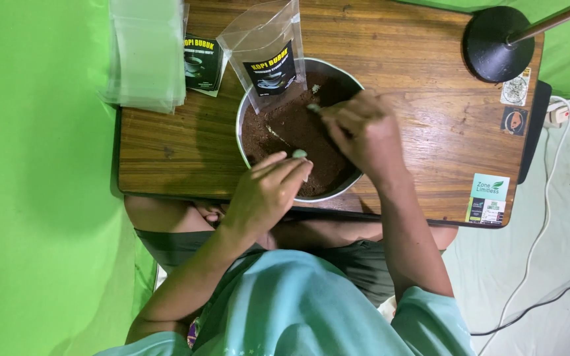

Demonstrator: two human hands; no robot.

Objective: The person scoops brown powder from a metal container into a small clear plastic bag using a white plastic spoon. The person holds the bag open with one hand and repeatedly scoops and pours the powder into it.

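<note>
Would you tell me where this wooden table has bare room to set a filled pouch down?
Bare wood lies between the metal bowl and the lamp base, above the stickers. A smaller patch lies left of the bowl, below the clear pouch stack. The middle is crowded: left hand, right hand and the standing pouch.

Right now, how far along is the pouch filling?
Nothing looks filled: the clear pouch standing at the metal bowl looks empty. Left hand and right hand are in the brown powder. A stack of empty pouches waits.
</note>
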